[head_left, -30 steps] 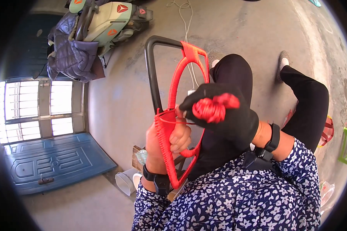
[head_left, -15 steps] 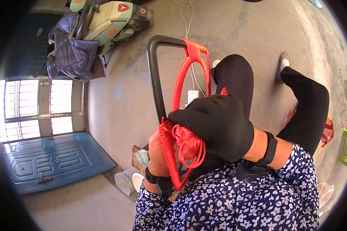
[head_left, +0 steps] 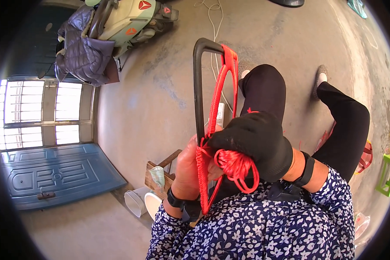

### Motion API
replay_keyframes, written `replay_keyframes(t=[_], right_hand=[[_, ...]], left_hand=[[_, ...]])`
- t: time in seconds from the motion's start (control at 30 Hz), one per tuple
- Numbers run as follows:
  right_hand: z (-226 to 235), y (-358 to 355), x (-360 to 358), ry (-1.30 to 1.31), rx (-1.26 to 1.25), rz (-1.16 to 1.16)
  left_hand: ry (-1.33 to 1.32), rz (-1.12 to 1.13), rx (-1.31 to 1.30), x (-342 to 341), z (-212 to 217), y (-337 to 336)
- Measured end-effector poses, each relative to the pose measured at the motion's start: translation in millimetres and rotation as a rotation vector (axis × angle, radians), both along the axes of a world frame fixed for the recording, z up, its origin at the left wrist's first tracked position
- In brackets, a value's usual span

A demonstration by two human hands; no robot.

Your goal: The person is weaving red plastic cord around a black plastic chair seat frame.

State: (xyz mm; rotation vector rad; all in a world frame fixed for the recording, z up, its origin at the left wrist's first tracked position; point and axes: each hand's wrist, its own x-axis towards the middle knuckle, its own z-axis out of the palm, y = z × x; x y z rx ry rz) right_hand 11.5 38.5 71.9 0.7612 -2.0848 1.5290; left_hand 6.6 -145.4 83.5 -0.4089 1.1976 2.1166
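Note:
A black tubular frame (head_left: pixel 198 86) with rounded corners stands upright before me. Red cord (head_left: pixel 202 173) is wound tightly around its near part, and more red wrapping runs along the side toward its far end. My bare left hand (head_left: pixel 187 169) is closed on the wrapped part of the frame. My right hand (head_left: pixel 255 145), in a black glove, is closed on a looped bundle of red cord (head_left: pixel 237 165) right beside the frame. The right fingertips are partly hidden behind the glove's back and the cord.
A scooter (head_left: pixel 128 21) with a quilted cover (head_left: pixel 89 58) stands at the far left, above a blue door (head_left: pixel 65 173). Near my left arm are a white bucket (head_left: pixel 136 201) and a wooden stool (head_left: pixel 154 173). A green plastic crate (head_left: pixel 388 173) sits right; a white cable (head_left: pixel 214 26) crosses the floor.
Both hands, the frame and the cord bundle have shifted to the right. The frame has turned and now appears narrower. More of the wooden stool shows.

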Motion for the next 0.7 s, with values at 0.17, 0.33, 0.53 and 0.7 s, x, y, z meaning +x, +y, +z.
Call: replay_keyframes(t=[0.17, 0.33, 0.53, 0.7], right_hand=[[-7, -4, -2, -0.065, -0.223, 0.068], [-18, -6, 4, -0.226, -0.375, -0.128], [-1, -7, 8, 0.059, 0.1, -0.088], [0, -7, 6, 0.037, 0.102, -0.144]], left_hand=[[-0.005, -0.085, 0.069, -4, -5, -6], [0.076, -0.245, 0.422, -13, -7, -12], [0.05, -0.146, 0.19, -12, -10, -8], [-0.031, -0.128, 0.213, -7, 1, -10]])
